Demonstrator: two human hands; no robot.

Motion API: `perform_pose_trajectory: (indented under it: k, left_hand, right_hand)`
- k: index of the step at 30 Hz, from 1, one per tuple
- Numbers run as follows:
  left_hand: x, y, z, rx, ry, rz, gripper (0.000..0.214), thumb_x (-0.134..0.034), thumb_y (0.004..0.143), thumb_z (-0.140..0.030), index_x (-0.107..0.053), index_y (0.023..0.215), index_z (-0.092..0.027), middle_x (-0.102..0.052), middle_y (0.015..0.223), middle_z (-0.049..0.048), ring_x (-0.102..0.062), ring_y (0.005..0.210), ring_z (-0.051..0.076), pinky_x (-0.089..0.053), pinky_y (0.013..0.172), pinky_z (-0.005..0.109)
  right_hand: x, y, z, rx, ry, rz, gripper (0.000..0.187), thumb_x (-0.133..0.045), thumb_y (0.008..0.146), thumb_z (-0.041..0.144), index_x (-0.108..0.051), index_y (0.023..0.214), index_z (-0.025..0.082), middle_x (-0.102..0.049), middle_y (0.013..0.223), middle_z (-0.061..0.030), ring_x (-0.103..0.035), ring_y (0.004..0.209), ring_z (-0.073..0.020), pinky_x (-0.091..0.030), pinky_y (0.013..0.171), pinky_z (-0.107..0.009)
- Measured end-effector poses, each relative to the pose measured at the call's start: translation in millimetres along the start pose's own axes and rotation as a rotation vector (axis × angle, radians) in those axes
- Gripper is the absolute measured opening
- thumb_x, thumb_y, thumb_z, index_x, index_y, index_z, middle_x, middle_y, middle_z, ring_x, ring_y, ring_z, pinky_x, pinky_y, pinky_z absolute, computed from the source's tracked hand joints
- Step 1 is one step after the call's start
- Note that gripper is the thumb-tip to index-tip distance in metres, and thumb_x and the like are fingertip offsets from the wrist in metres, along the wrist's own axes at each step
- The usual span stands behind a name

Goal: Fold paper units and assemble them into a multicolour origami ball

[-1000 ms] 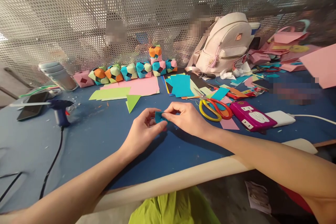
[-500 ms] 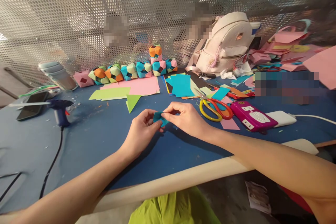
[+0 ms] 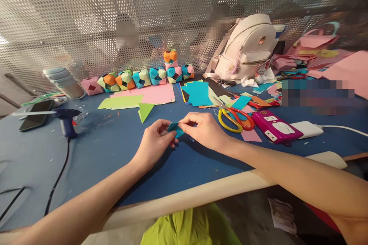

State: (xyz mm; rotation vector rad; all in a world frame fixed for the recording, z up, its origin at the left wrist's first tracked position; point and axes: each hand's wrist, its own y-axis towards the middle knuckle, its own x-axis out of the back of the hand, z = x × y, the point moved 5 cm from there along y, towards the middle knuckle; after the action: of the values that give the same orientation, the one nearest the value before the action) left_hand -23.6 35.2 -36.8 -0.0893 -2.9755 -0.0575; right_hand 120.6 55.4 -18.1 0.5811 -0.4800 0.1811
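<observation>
Between my two hands is a small piece of blue paper (image 3: 178,132), folded, held just above the table. My left hand (image 3: 155,139) pinches its left side between thumb and fingers. From the other side, my right hand (image 3: 201,128) grips the upper right edge, thumb and forefinger pressed together. My fingers hide part of the paper's folds. Beyond my left hand lies a folded green paper triangle (image 3: 146,112). Scissors (image 3: 236,120) with yellow and red handles rest right of my right hand.
Folded paper balls (image 3: 141,79) line the back, beside a beige backpack (image 3: 247,48). Pink sheets (image 3: 159,93) and blue sheets (image 3: 198,93) lie before them. A glue gun (image 3: 66,120) and tumbler (image 3: 64,82) stand left. A purple power strip (image 3: 276,127) sits right.
Both hands keep their hold on the blue paper in nearly the same place. The paper's visible angle and the finger positions have shifted slightly.
</observation>
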Motion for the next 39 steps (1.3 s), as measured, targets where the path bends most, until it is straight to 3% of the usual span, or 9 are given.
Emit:
perform_pose_trajectory:
  k: [5, 9, 14, 20, 39]
  left_hand:
    - [-2.9, -1, -3, 0.005, -0.013, 0.043, 0.035, -0.075, 0.066, -0.029, -0.057, 0.094, -0.015, -0.066, 0.066, -0.0019, -0.061, 0.056, 0.012, -0.048, 0.06, 0.026]
    - [-2.7, 0, 3, 0.072, 0.02, 0.065, 0.025, -0.07, 0.072, -0.034, -0.059, 0.082, -0.014, -0.065, 0.058, 0.0006, -0.059, 0.051, 0.012, -0.048, 0.056, 0.026]
    - [-2.9, 2, 9, 0.132, -0.132, 0.094, 0.026, -0.072, 0.071, -0.035, -0.06, 0.07, -0.012, -0.065, 0.062, 0.0034, -0.062, 0.054, 0.013, -0.05, 0.054, 0.025]
    - [-2.2, 2, 14, 0.223, -0.237, 0.096, 0.025, -0.074, 0.071, -0.03, -0.058, 0.066, -0.01, -0.064, 0.061, 0.0042, -0.062, 0.049, 0.012, -0.051, 0.049, 0.024]
    - [-5.5, -2, 7, 0.194, -0.093, 0.153, 0.025, -0.065, 0.073, -0.032, -0.049, 0.062, -0.017, -0.051, 0.047, -0.0033, -0.057, 0.044, 0.012, -0.045, 0.043, 0.022]
  right_hand:
    - [2, 4, -13, -0.206, 0.126, -0.025, 0.013, -0.06, 0.075, 0.023, -0.065, 0.066, 0.015, -0.065, 0.059, -0.0012, -0.058, 0.055, -0.0124, -0.045, 0.054, -0.023]
    - [1, 5, -15, -0.251, 0.181, -0.022, 0.014, -0.061, 0.074, 0.026, -0.065, 0.067, 0.015, -0.066, 0.06, -0.0018, -0.061, 0.056, -0.0136, -0.049, 0.056, -0.024]
    - [-1, 4, -15, -0.297, 0.25, -0.009, 0.011, -0.062, 0.074, 0.025, -0.064, 0.069, 0.015, -0.068, 0.066, -0.0023, -0.066, 0.058, -0.0143, -0.052, 0.058, -0.025]
    - [-3, 4, -15, -0.294, 0.278, -0.005, 0.011, -0.063, 0.074, 0.025, -0.065, 0.071, 0.015, -0.069, 0.066, -0.0021, -0.066, 0.058, -0.0144, -0.054, 0.057, -0.025]
    - [-1, 2, -8, -0.218, 0.122, 0.044, 0.011, -0.06, 0.073, 0.022, -0.058, 0.064, 0.016, -0.06, 0.054, 0.0015, -0.054, 0.049, -0.0103, -0.041, 0.048, -0.022]
